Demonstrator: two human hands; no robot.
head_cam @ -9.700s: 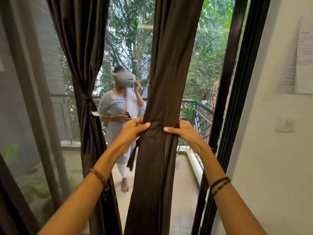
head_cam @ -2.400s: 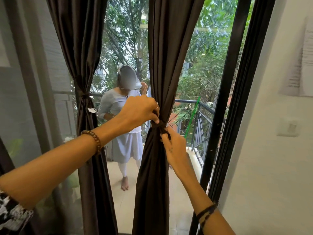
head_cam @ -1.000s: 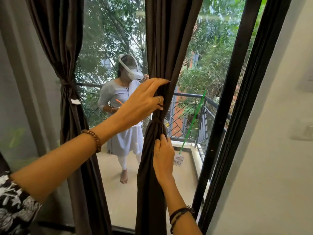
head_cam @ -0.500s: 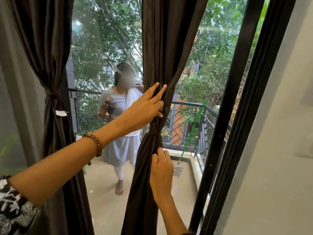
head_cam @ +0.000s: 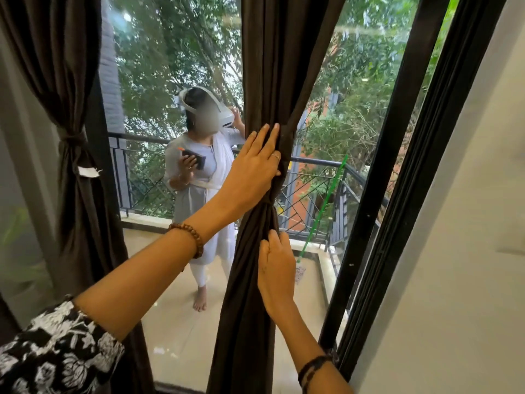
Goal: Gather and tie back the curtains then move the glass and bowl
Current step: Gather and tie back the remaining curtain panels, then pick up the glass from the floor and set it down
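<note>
Two dark brown curtains hang before a glass balcony door. The right curtain [head_cam: 272,66] is gathered into a bundle and cinched by a tie [head_cam: 268,207] at mid height. My left hand [head_cam: 254,166] lies just above the tie, fingers stretched up along the folds and thumb around the cloth. Just below the tie, my right hand [head_cam: 277,268] presses flat on the lower bundle, its fingers apart. The left curtain [head_cam: 71,81] hangs tied back at its own knot [head_cam: 72,137]. No glass or bowl is in view.
Beyond the glass, a person [head_cam: 203,177] wearing a white headset stands barefoot on the balcony [head_cam: 176,331]. A green-handled mop [head_cam: 324,211] leans on the black railing [head_cam: 315,163]. The black door frame [head_cam: 392,166] and a white wall [head_cam: 460,237] are on the right.
The right curtain went from loosely gathered to cinched by a tie. Over the last second my left hand slid along the folds above the tie and my right hand settled flat below it.
</note>
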